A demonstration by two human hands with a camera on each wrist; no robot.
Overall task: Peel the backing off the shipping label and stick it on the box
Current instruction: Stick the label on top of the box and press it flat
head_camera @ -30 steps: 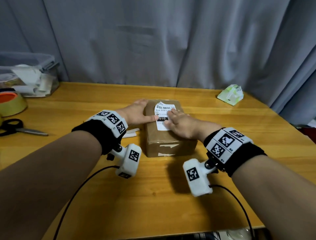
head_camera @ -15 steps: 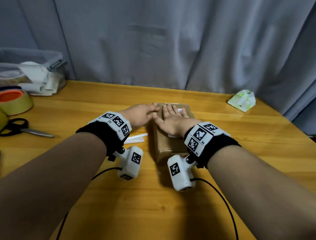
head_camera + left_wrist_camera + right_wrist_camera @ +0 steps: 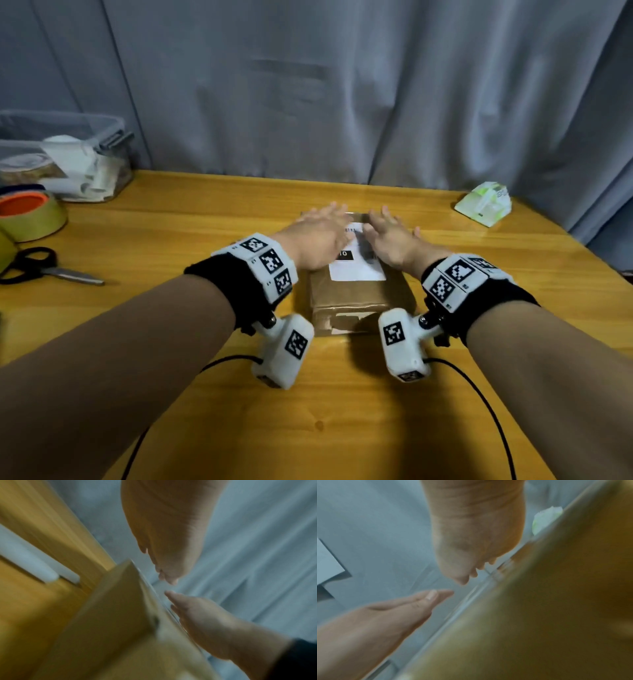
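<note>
Head view: white label (image 3: 356, 263) w/ barcode flat atop brown box (image 3: 356, 298).

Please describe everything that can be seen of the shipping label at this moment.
The shipping label is a white paper rectangle with a black block, white digits and barcode lines at its far end. It lies flat on top of the brown cardboard box, its near edge smooth. The left hand and right hand are over its far part, fingers straight; whether they press it is unclear.
</note>
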